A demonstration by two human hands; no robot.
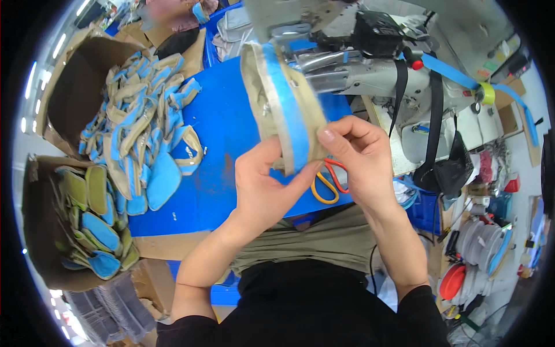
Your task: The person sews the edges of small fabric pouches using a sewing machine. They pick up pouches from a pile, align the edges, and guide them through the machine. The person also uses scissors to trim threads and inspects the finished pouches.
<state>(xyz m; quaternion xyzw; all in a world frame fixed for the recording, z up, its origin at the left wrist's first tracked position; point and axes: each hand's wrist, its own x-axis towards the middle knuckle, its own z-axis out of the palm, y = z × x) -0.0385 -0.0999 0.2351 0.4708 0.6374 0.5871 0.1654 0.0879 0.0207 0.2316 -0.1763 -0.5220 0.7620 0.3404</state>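
Observation:
A beige fabric piece with a bright blue stripe (289,110) stands upright in front of me, curved into a loop and slightly blurred. My left hand (260,185) pinches its lower end between thumb and fingers. On the other side, my right hand (364,159) grips the lower right edge, its thumb and index fingertip near the seam. Behind the fabric is a sewing machine (341,75) with metal guides, and the piece's top reaches close to it. A pair of scissors with orange and red handles (327,191) lies just below the hands, its blades hidden.
A heap of beige and blue sewn pieces (136,121) spills from a cardboard box (72,75) onto the blue table (217,156). Another box (40,231) holds green and blue oval pads (98,231). Blue tape (451,72) runs along the machine's right; tape reels (483,243) stand lower right.

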